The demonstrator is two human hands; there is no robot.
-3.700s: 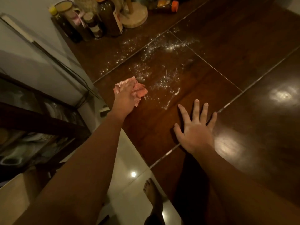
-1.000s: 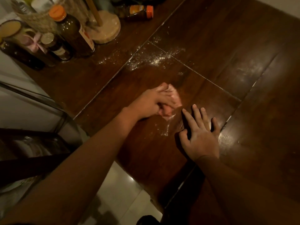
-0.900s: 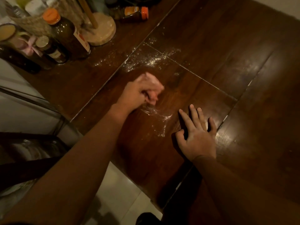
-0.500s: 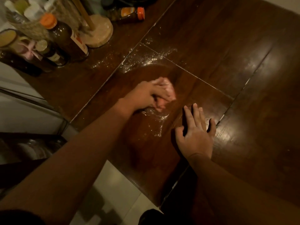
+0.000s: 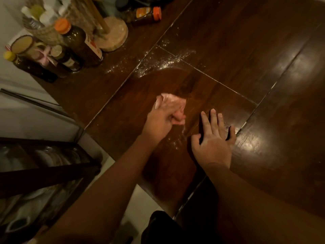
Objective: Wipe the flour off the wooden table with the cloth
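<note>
My left hand (image 5: 161,118) grips a bunched pink cloth (image 5: 173,103) and presses it onto the dark wooden table (image 5: 246,50). White flour (image 5: 165,62) lies scattered beyond the cloth, around the seam where the table panels meet. A thinner trail of flour (image 5: 177,140) runs between my two hands. Just right of the cloth, my right hand (image 5: 213,140) lies flat on the table with its fingers straight and spread, holding nothing.
Bottles and jars (image 5: 70,48) crowd the table's far left corner, beside a round wooden stand (image 5: 114,36) and an orange-capped jar (image 5: 147,14). The table's near edge (image 5: 140,184) drops to a pale tiled floor. A dark shelf with dishes (image 5: 44,166) stands left.
Over the last second my left hand has swept the cloth back and forth over the flour, and it now sits a little nearer my right hand. The right hand has stayed flat.
</note>
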